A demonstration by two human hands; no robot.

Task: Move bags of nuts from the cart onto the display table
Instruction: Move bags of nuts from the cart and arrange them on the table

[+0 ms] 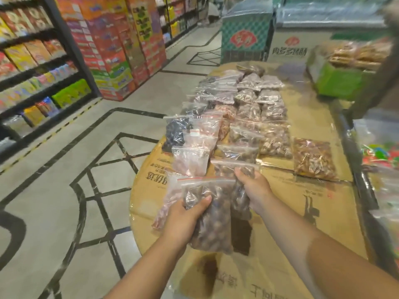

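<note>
The display table (302, 203) is covered with flattened brown cardboard under clear film. Several clear zip bags of nuts (248, 117) lie on it in rows running away from me. My left hand (185, 216) grips a zip bag of round brown nuts (211, 221) near the table's front left, and a bag of reddish nuts (166, 203) hangs behind it. My right hand (252, 188) holds a second bag of dark nuts (239, 178) just to the right, low over the cardboard. The cart is out of view.
A flat bag of orange-brown nuts (313, 158) lies alone at the right. A green box of goods (341, 78) stands at the table's far right. Stocked shelves (43, 72) line the left aisle across the tiled floor (64, 190). Wrapped goods (380, 156) crowd the right edge.
</note>
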